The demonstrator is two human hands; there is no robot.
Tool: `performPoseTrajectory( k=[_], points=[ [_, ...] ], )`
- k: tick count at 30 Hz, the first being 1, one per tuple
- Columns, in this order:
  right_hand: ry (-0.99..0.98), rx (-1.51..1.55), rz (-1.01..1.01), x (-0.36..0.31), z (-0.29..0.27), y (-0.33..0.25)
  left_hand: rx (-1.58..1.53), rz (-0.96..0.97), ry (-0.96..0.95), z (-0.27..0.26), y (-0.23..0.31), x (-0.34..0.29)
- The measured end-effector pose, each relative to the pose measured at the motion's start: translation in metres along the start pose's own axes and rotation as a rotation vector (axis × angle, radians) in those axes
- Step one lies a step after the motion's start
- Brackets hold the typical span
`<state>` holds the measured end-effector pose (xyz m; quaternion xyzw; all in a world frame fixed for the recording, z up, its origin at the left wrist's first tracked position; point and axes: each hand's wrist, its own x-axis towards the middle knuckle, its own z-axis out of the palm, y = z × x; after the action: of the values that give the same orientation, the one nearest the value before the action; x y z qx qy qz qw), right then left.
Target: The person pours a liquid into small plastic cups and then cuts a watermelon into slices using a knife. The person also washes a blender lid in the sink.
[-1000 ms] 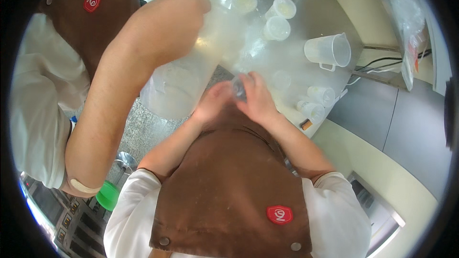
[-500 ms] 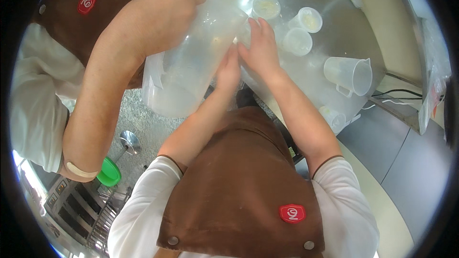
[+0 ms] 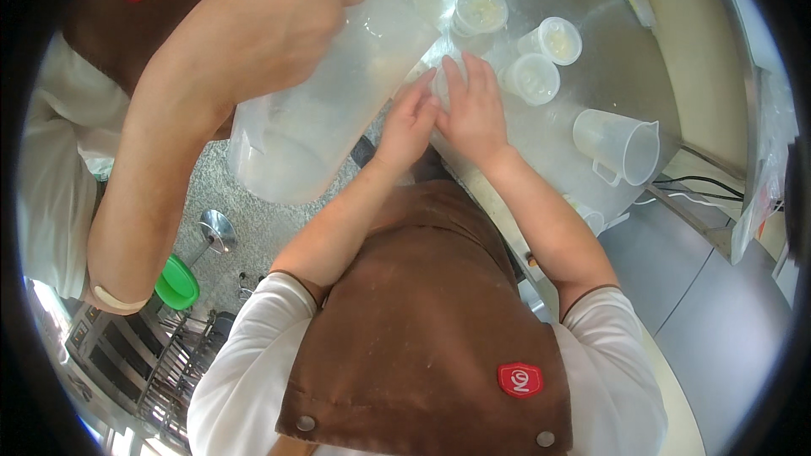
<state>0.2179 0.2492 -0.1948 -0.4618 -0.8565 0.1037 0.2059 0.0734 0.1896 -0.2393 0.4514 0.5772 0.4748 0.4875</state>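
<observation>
Both of my hands are at the edge of the metal counter, gathered around a clear plastic cup that they mostly cover. My left hand is on its near left side, and the fingers of my right hand curve over the right side. Just left of them, a co-worker's hand grips a large translucent plastic pitcher, tilted with its narrower end toward the cup. Whether liquid is flowing cannot be made out. Right of my hands stand several cups with pale contents: one at the back, another, and a nearer one.
A translucent measuring jug with a handle lies on the right of the metal counter. Another clear cup is partly behind my right forearm. Cables run at the far right. A green stool-like object stands on the floor at left.
The co-worker's arm and the pitcher have shifted left, away from my hands. My hands have come slightly nearer to me, with the right one a little further right.
</observation>
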Motion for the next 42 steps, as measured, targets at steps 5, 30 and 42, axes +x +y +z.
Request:
performPoseTrajectory(
  k=[5,30,42],
  points=[
    [0.024,-0.012,-0.019,0.0,0.0,-0.003,0.103,0.06,-0.061,-0.007,-0.004,0.005],
    [-0.113,-0.102,0.985,-0.205,-0.024,0.027,0.246,0.0,-0.193,0.038,0.0,0.012],
    [-0.051,0.3,0.334,-0.181,-0.037,-0.055,-0.01,-0.411,-0.675,0.016,-0.008,-0.045]
  ],
)
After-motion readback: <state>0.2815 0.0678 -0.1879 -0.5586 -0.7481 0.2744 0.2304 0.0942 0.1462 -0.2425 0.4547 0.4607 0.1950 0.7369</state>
